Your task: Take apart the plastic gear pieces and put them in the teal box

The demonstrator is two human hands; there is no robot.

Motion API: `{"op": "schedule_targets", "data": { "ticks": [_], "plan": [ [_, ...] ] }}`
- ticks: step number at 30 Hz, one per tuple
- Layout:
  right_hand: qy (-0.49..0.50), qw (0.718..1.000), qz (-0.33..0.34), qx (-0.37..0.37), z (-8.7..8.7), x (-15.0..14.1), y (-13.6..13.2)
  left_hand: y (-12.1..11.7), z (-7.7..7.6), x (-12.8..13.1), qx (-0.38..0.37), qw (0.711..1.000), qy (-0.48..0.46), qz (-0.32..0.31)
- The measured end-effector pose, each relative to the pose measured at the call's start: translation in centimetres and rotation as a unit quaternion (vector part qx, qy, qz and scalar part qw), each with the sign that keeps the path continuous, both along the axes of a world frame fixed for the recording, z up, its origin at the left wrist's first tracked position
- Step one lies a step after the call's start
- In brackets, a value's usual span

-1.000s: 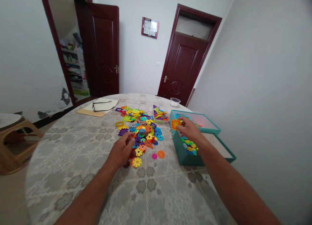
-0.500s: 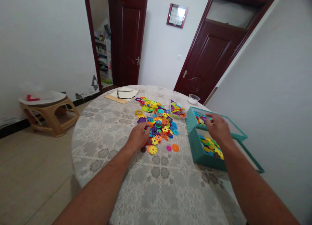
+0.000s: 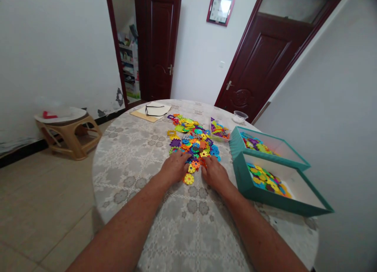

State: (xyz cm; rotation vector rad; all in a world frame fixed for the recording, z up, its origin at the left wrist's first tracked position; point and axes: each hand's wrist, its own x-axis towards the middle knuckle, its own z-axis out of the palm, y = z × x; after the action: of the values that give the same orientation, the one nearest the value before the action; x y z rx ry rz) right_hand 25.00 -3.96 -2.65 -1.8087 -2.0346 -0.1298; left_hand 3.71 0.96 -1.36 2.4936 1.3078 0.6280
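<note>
A heap of colourful plastic gear-shaped pieces (image 3: pixel 196 137) lies loose on the table. At the heap's near left edge rests my left hand (image 3: pixel 176 167), its fingers apart and laid over pieces. On the near right edge is my right hand (image 3: pixel 215 174), fingers spread and curved down onto the pieces; its thumb stands apart. I see no piece lifted in either hand. A yellow gear piece (image 3: pixel 189 179) lies between the hands, nearest to me. The fingertips partly hide the pieces beneath them.
To the right stand two teal boxes: the near box (image 3: pixel 244 181) and the far box (image 3: pixel 235 142), both holding pieces. Behind the heap are a clear tray (image 3: pixel 220 137) of small parts and a clear plastic bowl (image 3: pixel 240 115). Glasses (image 3: pixel 155 110) lie on papers at the back left.
My right hand has moved left from above the teal boxes to the near right edge of the heap. My left hand stays at the heap, its fingers now reaching further over the pieces.
</note>
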Motion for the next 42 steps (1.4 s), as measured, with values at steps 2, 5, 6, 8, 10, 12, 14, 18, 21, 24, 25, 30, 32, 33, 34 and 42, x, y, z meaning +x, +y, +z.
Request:
{"op": "schedule_targets", "data": {
  "ticks": [2, 5, 6, 8, 10, 12, 14, 18, 21, 24, 25, 30, 32, 33, 34, 42],
  "plan": [
    [0.008, 0.999, -0.001, -0.031, 0.1, 0.1, 0.0, -0.2, 0.3, 0.0, -0.001, 0.999, 0.032, -0.008],
    [0.023, 0.996, 0.020, -0.087, 0.5, 0.5, -0.5, -0.4, 0.9, -0.1, -0.003, 0.998, 0.057, -0.009],
    [0.028, 0.994, 0.029, -0.098, 0.7, 0.7, -0.7, -0.5, 1.0, -0.1, -0.003, 0.998, 0.061, -0.011],
    [0.041, 0.993, 0.046, -0.100, 0.9, 1.0, -1.1, -0.5, 1.3, -0.3, 0.002, 0.998, 0.066, -0.024],
    [0.056, 0.992, 0.064, -0.093, 1.2, 1.3, -1.4, -0.6, 1.5, -0.3, 0.006, 0.997, 0.071, -0.039],
    [0.070, 0.989, 0.092, -0.090, 1.7, 1.6, -1.7, -0.6, 1.6, -0.3, 0.005, 0.996, 0.074, -0.043],
    [0.083, 0.985, 0.122, -0.093, 2.5, 1.8, -2.0, -0.5, 1.8, -0.3, -0.002, 0.996, 0.077, -0.038],
    [0.104, 0.969, 0.176, -0.140, 4.2, 2.2, -2.7, -0.1, 1.5, -0.3, -0.004, 0.997, 0.072, -0.032],
    [0.162, 0.947, 0.200, -0.195, 5.0, 2.7, -3.0, 0.3, 0.6, -0.4, 0.004, 0.997, 0.062, -0.035],
    [0.256, 0.929, 0.176, -0.202, 4.8, 3.2, -2.7, 0.6, -0.2, -0.5, -0.008, 0.999, 0.035, -0.029],
    [0.283, 0.926, 0.160, -0.194, 4.6, 3.4, -2.5, 0.6, -0.3, -0.5, -0.015, 0.999, 0.023, -0.026],
    [0.337, 0.928, 0.092, -0.132, 3.7, 3.7, -1.5, 0.4, 0.2, -0.4, -0.056, 0.998, -0.034, -0.013],
    [0.359, 0.922, 0.070, -0.126, 3.3, 3.4, -1.2, 0.3, 0.6, -0.4, -0.058, 0.996, -0.065, -0.008],
    [0.376, 0.915, 0.060, -0.131, 3.0, 3.1, -1.1, 0.3, 0.8, -0.4, -0.057, 0.995, -0.083, -0.007],
    [0.395, 0.907, 0.052, -0.136, 2.7, 2.7, -1.0, 0.3, 0.9, -0.3, -0.054, 0.993, -0.102, -0.007],
    [0.398, 0.906, 0.071, -0.128, 0.9, 0.0, -1.4, 0.8, 0.5, -0.5, -0.032, 0.993, -0.109, -0.038]
  ]
}}
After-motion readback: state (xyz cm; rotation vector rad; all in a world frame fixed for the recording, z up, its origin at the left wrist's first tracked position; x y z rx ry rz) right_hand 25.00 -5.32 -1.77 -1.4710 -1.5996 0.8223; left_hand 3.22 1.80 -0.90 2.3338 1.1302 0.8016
